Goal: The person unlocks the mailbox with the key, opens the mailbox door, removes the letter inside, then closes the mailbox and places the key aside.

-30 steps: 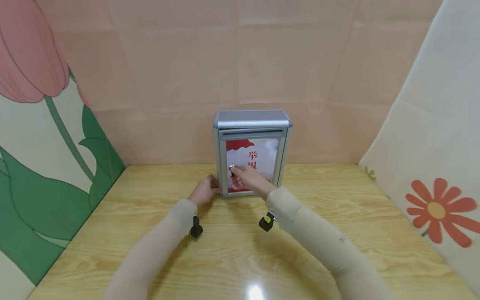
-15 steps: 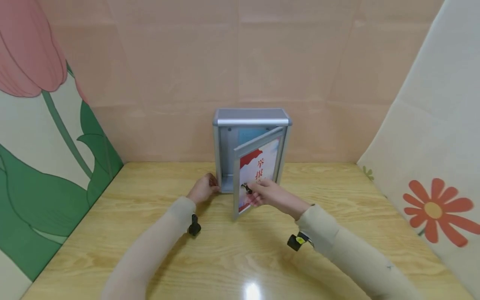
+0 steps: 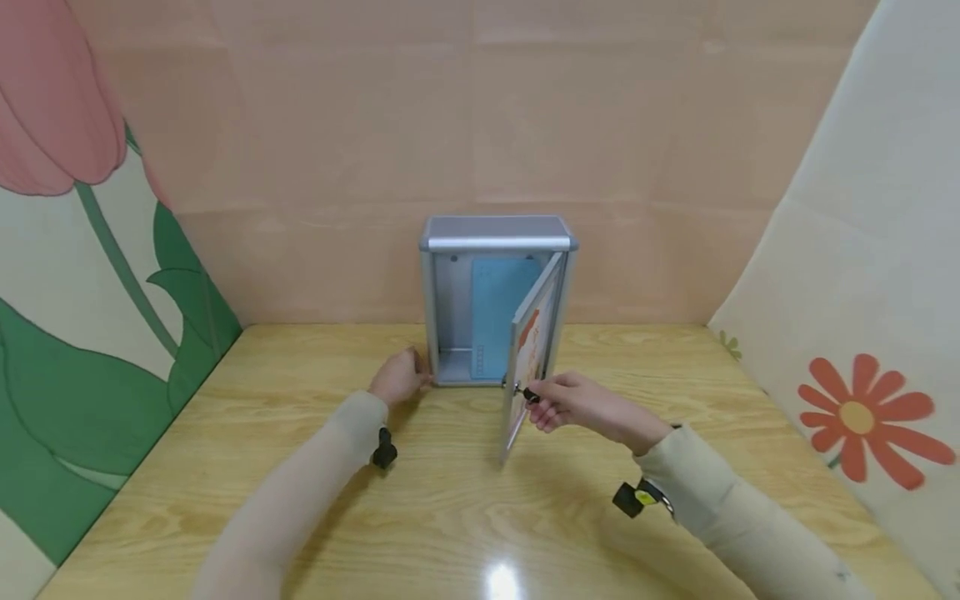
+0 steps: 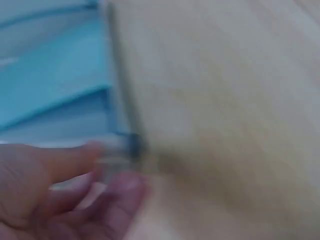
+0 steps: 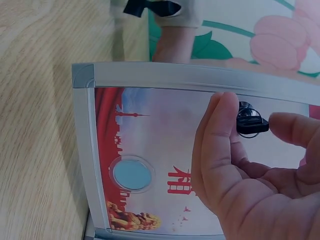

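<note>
1. Door [image 3: 529, 352]: swung wider than half a second ago, free edge now towards me; long axis upright, hinges right; silver frame, pale poster with red characters.
2. Key [image 3: 532, 396]: black-headed, standing out from the door face, pinched between thumb and fingers of my right hand [image 3: 581, 408].
3. Metal drop box [image 3: 498, 228]: silver-grey, upright on wood-grain table [image 3: 420, 517], taller than wide, front facing me; blue sheet [image 3: 495, 317] inside.
4. My left hand [image 3: 399, 377]: thumb and fingers closed on the box's lower-left corner.

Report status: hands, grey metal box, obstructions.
Left hand gripping lower corner of box; right hand pinching black-headed key. Silver-framed rectangular door partly open, flat blue item inside. No obstruction visible.
</note>
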Tool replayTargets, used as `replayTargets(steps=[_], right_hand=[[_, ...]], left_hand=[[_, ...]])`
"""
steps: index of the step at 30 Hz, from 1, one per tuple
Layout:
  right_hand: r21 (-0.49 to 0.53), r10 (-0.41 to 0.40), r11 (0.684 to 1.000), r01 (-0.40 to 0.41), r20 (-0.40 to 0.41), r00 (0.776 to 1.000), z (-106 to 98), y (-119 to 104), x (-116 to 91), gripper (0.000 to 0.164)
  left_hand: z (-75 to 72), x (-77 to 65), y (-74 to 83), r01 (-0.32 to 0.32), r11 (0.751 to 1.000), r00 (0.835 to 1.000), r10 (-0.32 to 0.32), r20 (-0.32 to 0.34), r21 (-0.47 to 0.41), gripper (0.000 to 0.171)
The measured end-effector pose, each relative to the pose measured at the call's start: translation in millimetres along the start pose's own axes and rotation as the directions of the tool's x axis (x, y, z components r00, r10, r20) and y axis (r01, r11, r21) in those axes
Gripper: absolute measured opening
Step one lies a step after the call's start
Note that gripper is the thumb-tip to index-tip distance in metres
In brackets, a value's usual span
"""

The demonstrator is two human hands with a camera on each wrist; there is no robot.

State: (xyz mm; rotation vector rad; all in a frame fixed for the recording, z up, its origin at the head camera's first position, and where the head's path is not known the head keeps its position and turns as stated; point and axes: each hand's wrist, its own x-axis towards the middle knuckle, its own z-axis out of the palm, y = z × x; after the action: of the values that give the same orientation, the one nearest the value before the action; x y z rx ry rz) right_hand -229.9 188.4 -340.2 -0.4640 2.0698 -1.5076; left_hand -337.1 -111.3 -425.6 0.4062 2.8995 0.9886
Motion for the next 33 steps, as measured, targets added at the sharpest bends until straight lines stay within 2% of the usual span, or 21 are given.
replayTargets(steps=[2,4,6,8,10,12,13,15,19,23,26,28,29,31,33], right_hand=[[0.007,0.006,1.0,-0.006,-0.001,1.0,0.4,0.2,-0.8,0.044],[0.013,0.007,1.0,-0.007,-0.004,1.0,0.6,0.0,-1.3,0.041],[0.017,0.0,1.0,0.0,-0.002,1.0,0.4,-0.4,-0.8,0.038],[0.021,-0.006,1.0,0.006,-0.003,1.0,0.2,-0.9,0.2,0.037],[0.025,-0.014,1.0,0.013,0.004,1.0,-0.1,-0.9,2.0,0.037],[0.026,-0.021,0.999,0.021,0.008,1.0,-0.2,-0.7,3.4,0.038],[0.024,-0.024,0.999,0.024,0.011,1.0,-0.4,-0.4,4.0,0.038],[0.027,-0.026,0.999,0.026,0.013,1.0,-0.9,0.1,5.3,0.037],[0.03,-0.023,0.999,0.022,0.016,1.0,-1.3,1.3,7.0,0.04],[0.047,-0.01,0.999,0.009,0.028,1.0,-1.1,2.7,8.0,0.045],[0.057,-0.006,0.998,0.004,0.033,0.999,-1.2,3.4,8.3,0.046],[0.058,-0.006,0.998,0.004,0.035,0.999,-1.6,3.5,8.3,0.045],[0.062,-0.005,0.998,0.002,0.035,0.999,-1.8,3.3,8.1,0.045],[0.066,-0.002,0.998,0.0,0.037,0.999,-2.3,2.8,7.7,0.046],[0.069,-0.002,0.998,-0.001,0.037,0.999,-2.8,2.0,7.4,0.045]], left_hand=[[-6.3,-3.7,12.7,0.0,1.0,0.994,0.0,0.106,-0.009,0.019],[-11.8,-5.2,30.4,-0.017,0.994,0.978,0.039,0.207,-0.104,0.027],[-14.9,-3.4,48.8,-0.049,0.978,0.969,0.095,0.227,-0.201,0.041],[-14.6,0.9,65.5,-0.091,0.959,0.975,0.141,0.173,-0.267,0.06],[-10.9,8.2,79.5,-0.125,0.963,0.989,0.142,0.053,-0.238,0.067],[-3.8,17.4,89.2,-0.102,0.972,0.994,0.09,-0.066,-0.211,0.068],[1.0,23.0,92.2,-0.078,0.975,0.991,0.053,-0.122,-0.208,0.066],[11.9,34.8,95.5,-0.026,0.976,0.975,-0.024,-0.223,-0.217,0.061],[33.0,54.6,91.0,0.031,0.938,0.941,-0.144,-0.305,-0.346,0.055],[47.8,64.0,81.9,0.03,0.889,0.931,-0.191,-0.311,-0.457,0.052],[52.9,64.4,76.6,-0.008,0.855,0.935,-0.177,-0.308,-0.518,0.051],[52.7,62.2,75.1,-0.05,0.847,0.939,-0.141,-0.314,-0.53,0.049],[51.2,59.8,75.1,-0.077,0.847,0.94,-0.114,-0.321,-0.526,0.048],[46.2,52.6,75.8,-0.135,0.864,0.938,-0.045,-0.343,-0.485,0.042],[38.7,42.0,77.0,-0.211,0.889,0.924,0.046,-0.379,-0.407,0.034]])
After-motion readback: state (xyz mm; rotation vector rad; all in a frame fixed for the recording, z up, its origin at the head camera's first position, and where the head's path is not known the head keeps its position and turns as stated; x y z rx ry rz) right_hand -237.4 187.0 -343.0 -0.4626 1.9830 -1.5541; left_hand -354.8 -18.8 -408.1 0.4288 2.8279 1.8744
